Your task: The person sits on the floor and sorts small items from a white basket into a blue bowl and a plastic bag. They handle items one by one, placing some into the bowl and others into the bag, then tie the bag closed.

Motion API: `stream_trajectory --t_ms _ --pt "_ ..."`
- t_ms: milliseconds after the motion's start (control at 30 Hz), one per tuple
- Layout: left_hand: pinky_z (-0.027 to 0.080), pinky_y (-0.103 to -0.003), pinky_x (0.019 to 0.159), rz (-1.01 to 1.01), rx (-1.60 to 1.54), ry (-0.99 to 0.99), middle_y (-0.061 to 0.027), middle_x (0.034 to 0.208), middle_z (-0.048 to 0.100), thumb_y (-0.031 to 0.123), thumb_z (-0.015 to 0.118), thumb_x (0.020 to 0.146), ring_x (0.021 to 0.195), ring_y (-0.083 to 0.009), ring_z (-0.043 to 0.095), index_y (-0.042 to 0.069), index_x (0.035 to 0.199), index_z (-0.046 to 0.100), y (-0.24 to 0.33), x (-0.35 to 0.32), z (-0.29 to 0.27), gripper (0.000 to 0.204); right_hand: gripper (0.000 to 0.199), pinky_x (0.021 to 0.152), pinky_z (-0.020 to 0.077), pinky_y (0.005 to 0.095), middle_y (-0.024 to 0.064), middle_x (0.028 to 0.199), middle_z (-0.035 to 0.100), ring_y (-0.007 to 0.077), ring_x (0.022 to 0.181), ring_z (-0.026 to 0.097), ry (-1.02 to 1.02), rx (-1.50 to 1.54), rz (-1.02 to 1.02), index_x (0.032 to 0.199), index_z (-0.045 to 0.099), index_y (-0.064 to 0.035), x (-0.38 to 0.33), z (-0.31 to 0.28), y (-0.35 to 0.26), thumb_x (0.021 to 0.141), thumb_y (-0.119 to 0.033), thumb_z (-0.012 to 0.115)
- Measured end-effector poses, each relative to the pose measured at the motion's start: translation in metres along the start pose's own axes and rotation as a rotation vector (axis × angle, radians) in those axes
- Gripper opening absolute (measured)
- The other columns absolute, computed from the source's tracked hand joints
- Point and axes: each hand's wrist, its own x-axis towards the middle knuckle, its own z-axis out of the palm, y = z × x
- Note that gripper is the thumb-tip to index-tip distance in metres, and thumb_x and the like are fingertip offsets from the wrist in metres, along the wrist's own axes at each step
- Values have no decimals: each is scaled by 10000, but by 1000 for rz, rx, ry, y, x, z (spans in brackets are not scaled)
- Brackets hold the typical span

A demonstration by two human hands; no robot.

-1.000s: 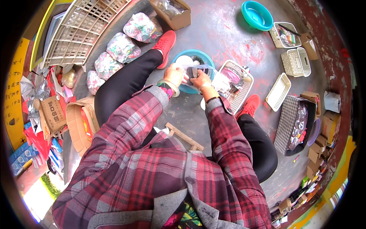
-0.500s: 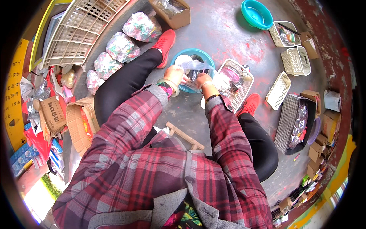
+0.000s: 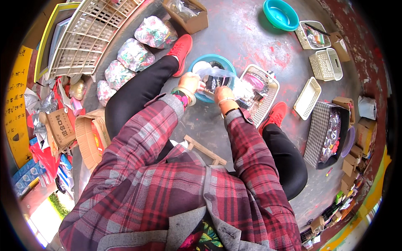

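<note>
My left hand (image 3: 190, 83) is closed on one end of a clear plastic bag (image 3: 218, 72), which stretches over a blue basin (image 3: 231, 62). Just right of it, my right hand (image 3: 224, 94) has its fingers curled in at the basin's near rim. Whatever those fingers hold is too small to make out. Inside the basin lie a round white thing (image 3: 202, 65) and some dark items, partly covered by the bag. Against the basin's right side stands a white plastic basket (image 3: 272, 94) with clear and pinkish packets (image 3: 254, 83).
Tied bags of colourful small pieces (image 3: 133, 53) line the floor beyond my left leg. A cardboard box (image 3: 197, 21) stands farther off. To the right are teal basins (image 3: 279, 16), a shallow white basket (image 3: 307, 98) and a checkered box (image 3: 315, 136). A wooden stool (image 3: 204, 150) is between my legs.
My right hand has turned slightly and shifted down a little beside the bag. The bag hangs somewhat more spread over the basin. My left hand stays almost where it was.
</note>
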Motion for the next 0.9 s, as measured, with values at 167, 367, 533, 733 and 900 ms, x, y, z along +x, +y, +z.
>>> stream_trajectory --t_ms 167,367,533,733,900 --pt "453 -282 522 -22 -32 4 -107 693 586 115 414 798 512 -155 542 15 881 474 -1 3 -4 143 126 656 461 326 91 729 611 252 713 591 48 178 -158 711 633 -140 3 -19 12 600 -191 602" --pt "458 -282 496 12 -79 38 -152 685 585 77 399 771 522 -192 556 -41 860 492 0 3 -2 175 106 402 410 252 55 584 554 124 479 515 -188 956 210 587 555 -38 14 -21 23 614 -92 642" --pt "455 -277 512 37 -110 -10 -111 687 581 97 418 794 526 -162 543 5 868 477 0 1 2 132 107 463 455 260 63 655 567 134 515 531 -307 1178 141 780 574 -8 30 8 2 700 -77 581" --pt "459 -272 518 20 -86 -9 -109 688 586 96 423 801 555 -175 569 15 882 478 -1 3 -1 127 238 591 471 247 98 827 606 159 681 591 -291 1477 123 957 554 -3 3 -15 0 764 -141 537" --pt "452 -274 532 -30 -63 -13 -92 691 591 93 435 798 572 -167 570 29 888 482 7 -4 3 120 234 650 463 254 95 848 598 176 714 583 120 1889 9 971 531 8 -12 -32 147 764 -101 543"
